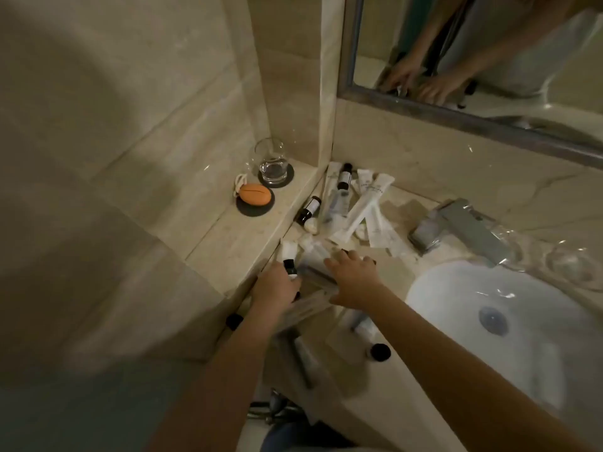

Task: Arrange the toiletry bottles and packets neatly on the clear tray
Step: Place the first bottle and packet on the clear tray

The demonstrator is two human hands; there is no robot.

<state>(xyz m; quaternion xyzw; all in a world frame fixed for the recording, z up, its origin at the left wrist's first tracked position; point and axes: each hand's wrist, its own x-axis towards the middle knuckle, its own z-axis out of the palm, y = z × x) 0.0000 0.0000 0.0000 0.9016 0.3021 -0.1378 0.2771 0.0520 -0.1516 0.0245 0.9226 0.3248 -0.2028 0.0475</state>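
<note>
Small dark bottles [309, 209] and long white packets [365, 207] lie scattered on the marble counter in the corner by the wall. The clear tray [313, 305] is blurred under my hands near the counter's left edge. My left hand [275, 288] grips a small bottle with a black cap [289, 267]. My right hand [354, 278] lies flat, fingers spread, on the packets and the tray's far part. A black-capped bottle [378, 351] lies by my right forearm, and another black cap [234, 321] shows left of my left wrist.
A raised ledge on the left carries a drinking glass [272, 161] on a dark coaster and an orange soap [255, 194] on a dark dish. A chrome tap [456, 228] stands over the white basin [489, 321]. A mirror [473, 60] hangs above.
</note>
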